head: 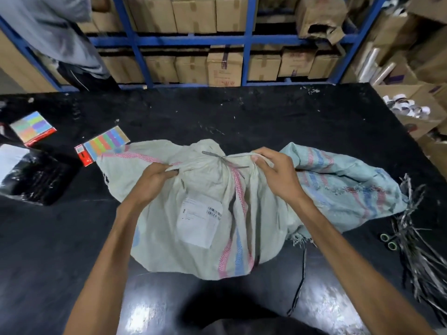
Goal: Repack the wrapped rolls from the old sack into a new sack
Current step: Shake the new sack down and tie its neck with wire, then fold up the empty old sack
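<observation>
The fingers point(170, 172) of the left hand point(152, 182) pinch a fold of the beige sack point(193, 257) just left of its tied neck. The right hand point(278, 176) curls round the cloth just right of it. A grey tie point(225, 160) cinches the neck between them. The sack lies bulging on the black desk point(217, 112), with a pale blue sack point(350, 189) lying crumpled against its right side.

A tied woven sack point(193, 213) on the black table point(266, 117) is gripped near its cable-tied neck by the left hand point(152, 180) and the right hand point(275, 172); a bluish sack point(350, 187) is seen to its right.
</observation>
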The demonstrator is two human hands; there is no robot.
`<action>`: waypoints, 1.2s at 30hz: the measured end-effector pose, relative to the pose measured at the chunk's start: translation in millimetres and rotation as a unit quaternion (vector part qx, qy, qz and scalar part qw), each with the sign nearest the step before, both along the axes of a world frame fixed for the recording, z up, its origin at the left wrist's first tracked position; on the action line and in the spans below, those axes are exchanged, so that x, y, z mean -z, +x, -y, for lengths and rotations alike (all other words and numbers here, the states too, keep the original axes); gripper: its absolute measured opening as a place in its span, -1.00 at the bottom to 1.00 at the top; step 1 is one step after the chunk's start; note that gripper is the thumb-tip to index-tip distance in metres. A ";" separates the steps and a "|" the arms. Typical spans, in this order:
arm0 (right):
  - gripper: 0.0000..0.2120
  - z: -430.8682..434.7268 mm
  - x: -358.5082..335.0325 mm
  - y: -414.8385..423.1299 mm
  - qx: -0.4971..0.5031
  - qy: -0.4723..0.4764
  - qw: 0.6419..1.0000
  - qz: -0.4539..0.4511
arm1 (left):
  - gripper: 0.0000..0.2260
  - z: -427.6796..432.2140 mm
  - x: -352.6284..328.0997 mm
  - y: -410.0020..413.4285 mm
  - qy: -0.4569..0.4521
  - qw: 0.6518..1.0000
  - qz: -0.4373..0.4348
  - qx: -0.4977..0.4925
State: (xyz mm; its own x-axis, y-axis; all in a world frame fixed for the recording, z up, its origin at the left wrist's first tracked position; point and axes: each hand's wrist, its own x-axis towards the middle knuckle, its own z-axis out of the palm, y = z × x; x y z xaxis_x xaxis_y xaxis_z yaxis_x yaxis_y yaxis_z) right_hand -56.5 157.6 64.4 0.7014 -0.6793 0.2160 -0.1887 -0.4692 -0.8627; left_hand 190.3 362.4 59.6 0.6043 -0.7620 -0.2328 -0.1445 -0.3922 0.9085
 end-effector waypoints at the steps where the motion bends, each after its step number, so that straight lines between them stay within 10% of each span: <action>1: -0.83 1.6 -2.9 12.5 -0.008 0.010 1.000 0.000 | -0.74 -4.4 -6.9 4.4 0.000 1.000 -0.008 -0.010; 14: -0.75 -25.7 121.0 137.2 -0.006 -0.023 0.941 -0.337 | -0.75 -38.4 78.4 68.2 0.234 0.962 -0.108 -0.092; 25: -0.88 19.3 86.8 37.1 0.034 0.018 0.989 -0.145 | -0.65 26.2 40.4 -1.3 0.172 0.951 0.241 -0.082; 36: -0.75 143.7 47.6 -171.3 0.329 0.007 0.933 -0.148 | -0.52 216.8 50.5 -161.1 0.132 0.980 0.106 0.102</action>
